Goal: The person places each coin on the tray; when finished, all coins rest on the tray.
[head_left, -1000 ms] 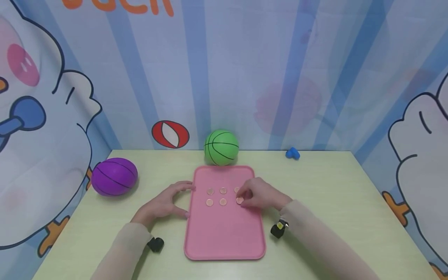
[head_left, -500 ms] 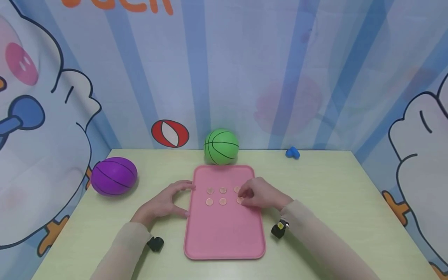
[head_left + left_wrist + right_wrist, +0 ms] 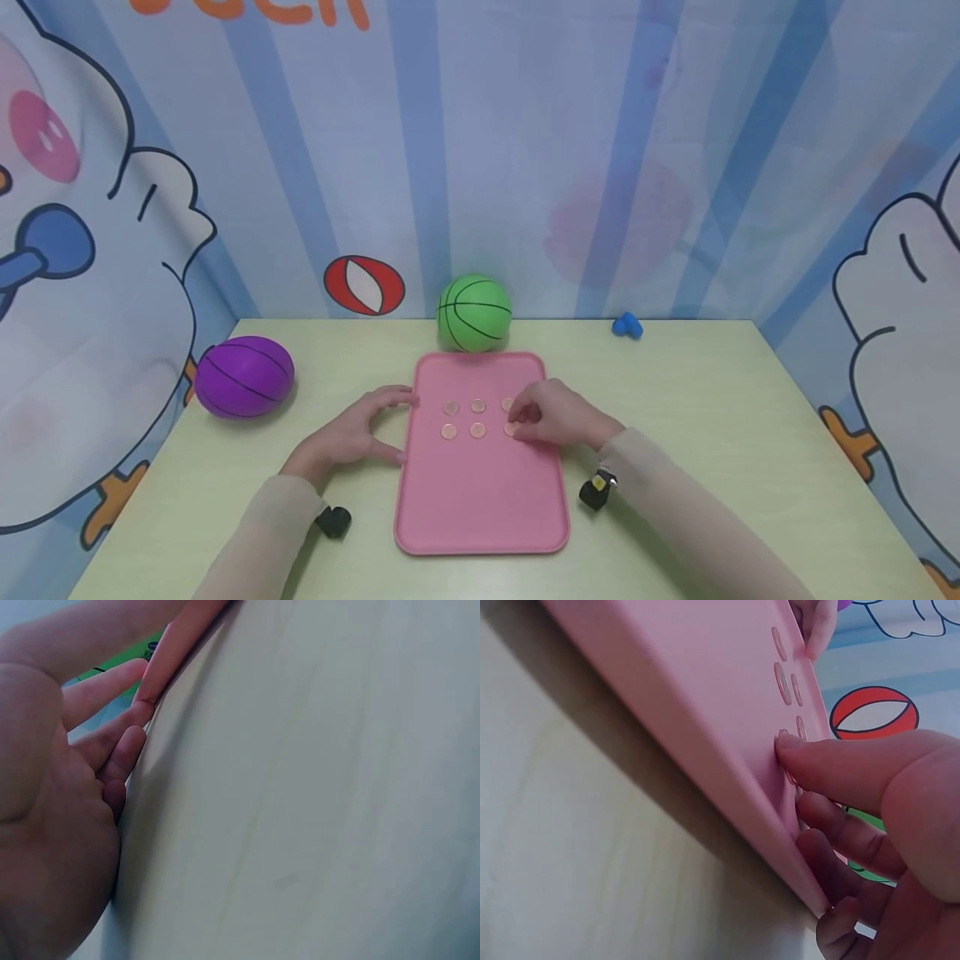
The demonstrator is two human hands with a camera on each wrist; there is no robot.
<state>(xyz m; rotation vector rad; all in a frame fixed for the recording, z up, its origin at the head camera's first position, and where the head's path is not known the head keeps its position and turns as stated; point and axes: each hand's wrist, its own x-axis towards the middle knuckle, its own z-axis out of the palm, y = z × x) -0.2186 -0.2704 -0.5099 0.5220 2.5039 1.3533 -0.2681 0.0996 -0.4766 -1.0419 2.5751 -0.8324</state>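
Several small copper-coloured coins lie in two rows on a pink tray (image 3: 480, 508). In the head view my right hand (image 3: 558, 414) is over the tray's right side, thumb and index finger pinching the coin (image 3: 510, 430) at the right end of the nearer row. The right wrist view has the thumb (image 3: 832, 761) on that coin's edge; the fingers partly cover it and the coin (image 3: 507, 405) behind it. My left hand (image 3: 351, 429) rests at the tray's left edge, thumb and fingers spread and touching the rim; the left wrist view shows its palm (image 3: 60, 825).
A green ball (image 3: 474, 314) stands just behind the tray. At the table's left is a purple ball (image 3: 244, 377); a small blue object (image 3: 627, 326) lies near the back edge on the right. A printed curtain (image 3: 495, 150) hangs behind the pale table (image 3: 697, 400).
The coin at the right hand's fingertips has shifted very slightly to the left, with the fingertips following it. My left hand and the tray have stayed in place.
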